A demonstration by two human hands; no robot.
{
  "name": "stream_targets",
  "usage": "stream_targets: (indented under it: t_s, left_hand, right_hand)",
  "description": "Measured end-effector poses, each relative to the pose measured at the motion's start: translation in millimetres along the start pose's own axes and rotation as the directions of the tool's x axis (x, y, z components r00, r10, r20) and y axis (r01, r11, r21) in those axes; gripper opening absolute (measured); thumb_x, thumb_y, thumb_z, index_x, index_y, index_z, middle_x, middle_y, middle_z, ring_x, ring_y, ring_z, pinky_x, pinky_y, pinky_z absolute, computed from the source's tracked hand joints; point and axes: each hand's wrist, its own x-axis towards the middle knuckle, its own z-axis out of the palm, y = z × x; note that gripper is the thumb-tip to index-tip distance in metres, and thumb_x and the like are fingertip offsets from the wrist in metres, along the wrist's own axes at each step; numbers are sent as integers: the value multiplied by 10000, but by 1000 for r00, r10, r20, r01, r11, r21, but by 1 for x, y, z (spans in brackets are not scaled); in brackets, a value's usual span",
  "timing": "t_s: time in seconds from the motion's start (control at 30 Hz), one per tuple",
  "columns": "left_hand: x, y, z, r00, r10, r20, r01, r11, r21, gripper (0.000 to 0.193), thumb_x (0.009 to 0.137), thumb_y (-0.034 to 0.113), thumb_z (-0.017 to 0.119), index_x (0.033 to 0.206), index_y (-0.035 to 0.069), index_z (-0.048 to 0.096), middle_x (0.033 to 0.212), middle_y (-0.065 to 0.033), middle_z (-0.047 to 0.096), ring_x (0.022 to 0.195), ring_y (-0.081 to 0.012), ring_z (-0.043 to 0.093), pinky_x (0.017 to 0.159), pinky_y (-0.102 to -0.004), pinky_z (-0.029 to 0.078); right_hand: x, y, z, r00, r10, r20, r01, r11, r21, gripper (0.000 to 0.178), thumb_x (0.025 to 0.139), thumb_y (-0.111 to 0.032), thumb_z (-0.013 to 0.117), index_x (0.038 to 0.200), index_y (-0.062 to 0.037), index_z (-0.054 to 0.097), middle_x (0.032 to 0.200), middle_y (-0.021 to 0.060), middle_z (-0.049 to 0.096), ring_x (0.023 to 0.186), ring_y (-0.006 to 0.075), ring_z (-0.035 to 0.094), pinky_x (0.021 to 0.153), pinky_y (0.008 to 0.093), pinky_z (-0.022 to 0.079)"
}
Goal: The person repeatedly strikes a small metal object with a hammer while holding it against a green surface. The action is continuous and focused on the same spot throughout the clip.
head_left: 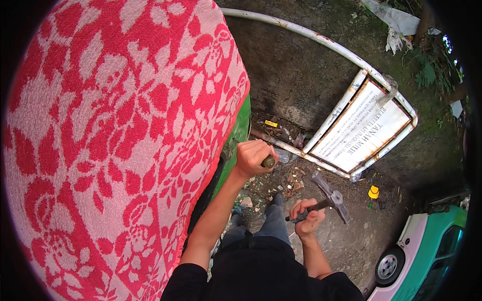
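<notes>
My left hand (253,156) is closed round a chisel-like tool (268,161). Only the rounded olive-brown end of its handle sticks out of the fist; most of the rest is hidden. The fist is close against a green vehicle panel (242,123), at the edge of a red and pale pink floral blanket (125,140) draped over the vehicle. Lower and to the right, my right hand (307,218) grips a hammer (331,198) by its dark handle. Its grey metal head points up and away, apart from the panel and from the left hand's tool.
A white rusty metal frame with a sign board (359,128) leans by the mossy wall (296,60). Rubble and litter lie on the ground (346,241), including a yellow container (373,192). A green and white van (427,251) stands at the lower right.
</notes>
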Motion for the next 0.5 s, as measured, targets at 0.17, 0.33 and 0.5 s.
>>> stream_targets:
  t_s: [0.17,0.33,0.5]
  left_hand:
    - [0,1,-3,999,-39,-24,38,999,-37,246,632,-27,707,597,82,490,532,-71,492,459,-254,539,425,-337,400]
    - [-2,0,-6,997,-36,-68,35,999,-18,257,638,-49,697,589,82,482,524,-71,482,450,-255,532,420,-334,391]
    - [-4,-5,-10,996,-82,-41,79,994,-72,261,648,-53,693,586,74,474,524,-74,478,445,-256,527,423,-338,392]
  right_hand:
    - [3,12,3,969,152,195,-39,873,-487,512,1035,-409,457,776,23,547,585,57,516,491,155,566,457,285,418]
    - [6,-2,10,990,-76,118,82,996,-47,428,1029,-332,503,794,15,586,577,39,512,493,157,580,461,282,437]
    - [12,23,6,945,65,320,126,832,-540,296,945,-228,593,733,-23,562,562,45,499,452,202,563,439,312,420]
